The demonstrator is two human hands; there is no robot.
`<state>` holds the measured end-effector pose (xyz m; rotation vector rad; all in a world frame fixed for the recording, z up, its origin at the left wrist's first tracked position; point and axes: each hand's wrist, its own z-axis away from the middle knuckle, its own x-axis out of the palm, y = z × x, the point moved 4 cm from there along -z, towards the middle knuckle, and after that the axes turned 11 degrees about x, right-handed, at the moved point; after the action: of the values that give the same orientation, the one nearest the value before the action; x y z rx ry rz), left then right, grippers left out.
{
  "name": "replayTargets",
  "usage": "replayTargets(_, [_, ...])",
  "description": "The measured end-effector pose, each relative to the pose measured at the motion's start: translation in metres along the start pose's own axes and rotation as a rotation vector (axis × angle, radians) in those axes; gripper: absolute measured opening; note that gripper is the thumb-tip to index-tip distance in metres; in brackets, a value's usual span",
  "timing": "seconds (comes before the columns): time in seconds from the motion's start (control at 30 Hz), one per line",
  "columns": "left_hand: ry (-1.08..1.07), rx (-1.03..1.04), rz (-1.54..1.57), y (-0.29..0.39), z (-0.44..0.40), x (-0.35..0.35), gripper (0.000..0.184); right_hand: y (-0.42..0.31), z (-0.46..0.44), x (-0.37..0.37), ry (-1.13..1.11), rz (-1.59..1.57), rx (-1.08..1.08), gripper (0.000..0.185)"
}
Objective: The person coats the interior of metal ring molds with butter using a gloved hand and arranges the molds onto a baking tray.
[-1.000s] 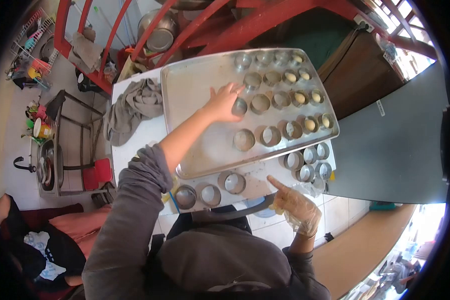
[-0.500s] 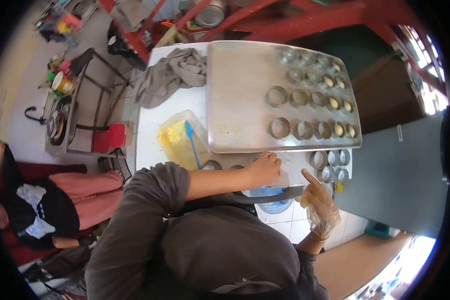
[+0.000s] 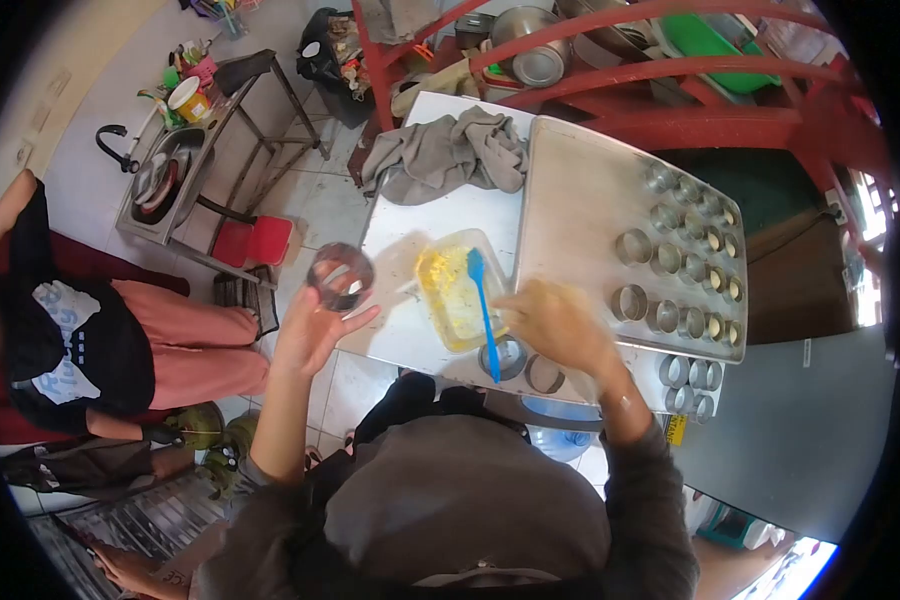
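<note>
The left hand [image 3: 308,335] grasped a metal ring mould [image 3: 342,285] between thumb and fingers, raised just off the left edge of the white table [image 3: 395,325]. Over the near-left corner of the baking tray [image 3: 580,200] hung the right hand [image 3: 555,325], forefinger extended toward the plastic tub [image 3: 460,325], but blur left me unable to tell whether its fingers gripped anything. A blue spatula [image 3: 482,295] lay across the tub, its handle pointing to the table's near edge, while more ring moulds [image 3: 632,303] stood toward the tray's right edge.
</note>
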<state>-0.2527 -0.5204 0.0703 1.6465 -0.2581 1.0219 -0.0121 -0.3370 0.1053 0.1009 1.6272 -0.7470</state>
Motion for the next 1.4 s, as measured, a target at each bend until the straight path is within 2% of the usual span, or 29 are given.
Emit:
replayTargets(0.03, [0.055, 0.014, 0.051, 0.004, 0.008, -0.017, 0.062, -0.006, -0.02, 0.024, 0.086, 0.075, -0.168, 0.027])
replayTargets(0.1, [0.104, 0.06, -0.018, 0.009, 0.023, -0.039, 0.063, -0.022, -0.059, 0.066, 0.154, 0.278, -0.227, 0.026])
replayTargets(0.2, [0.109, 0.072, -0.038, 0.014, 0.036, -0.048, 0.063, -0.035, -0.093, 0.098, -0.091, 0.421, -0.019, 0.026])
replayTargets(0.3, [0.093, 0.064, -0.049, 0.011, 0.039, -0.046, 0.061, -0.03, -0.102, 0.134, 0.063, 0.444, -0.099, 0.022])
replayTargets(0.37, [0.074, 0.058, -0.092, 0.008, 0.038, -0.046, 0.061, -0.024, -0.107, 0.14, 0.037, 0.389, -0.035, 0.02])
replayTargets(0.4, [0.072, 0.048, -0.064, 0.007, 0.036, -0.043, 0.063, -0.02, -0.11, 0.139, 0.024, 0.363, 0.0, 0.019])
replayTargets(0.5, [-0.014, 0.017, 0.061, 0.004, 0.028, -0.046, 0.06, -0.004, -0.13, 0.134, -0.21, 0.301, 0.035, 0.019])
replayTargets(0.6, [-0.058, -0.017, 0.048, 0.009, 0.018, -0.035, 0.057, 0.003, -0.128, 0.094, -0.255, -0.308, -0.315, 0.02])
replayTargets(0.67, [-0.103, -0.018, -0.078, 0.01, 0.007, -0.031, 0.059, -0.012, -0.113, 0.058, -0.396, -0.561, -0.03, 0.022])
replayTargets(0.73, [-0.149, 0.039, -0.226, 0.011, -0.003, -0.024, 0.061, -0.048, -0.084, 0.011, -0.334, -0.666, 0.055, 0.024])
replayTargets(0.83, [-0.278, 0.218, -0.528, 0.02, -0.016, -0.003, 0.065, -0.093, -0.056, -0.022, -0.078, -0.575, -0.075, 0.028])
replayTargets(0.9, [-0.447, 0.352, -0.788, 0.032, -0.025, 0.018, 0.066, -0.093, -0.054, -0.014, -0.077, -0.483, -0.086, 0.027])
replayTargets(1.0, [-0.614, 0.555, -1.004, 0.055, -0.028, 0.056, 0.066, -0.113, -0.043, -0.012, 0.103, -0.053, -0.131, 0.023])
replayTargets(1.1, [-0.708, 0.71, -1.08, 0.063, -0.027, 0.078, 0.064, -0.108, -0.047, -0.003, 0.147, 0.042, -0.052, 0.022])
replayTargets(1.2, [-0.736, 0.781, -1.131, 0.071, -0.035, 0.082, 0.063, -0.096, -0.036, 0.016, 0.171, -0.161, -0.143, 0.022])
replayTargets(1.3, [-0.81, 0.664, -1.056, 0.066, -0.038, 0.078, 0.064, -0.105, -0.035, -0.002, -0.194, -0.368, -0.133, 0.023])
replayTargets(1.4, [-0.822, 0.682, -1.005, 0.066, -0.035, 0.08, 0.065, -0.111, -0.047, -0.015, 0.056, -0.305, 0.016, 0.016])
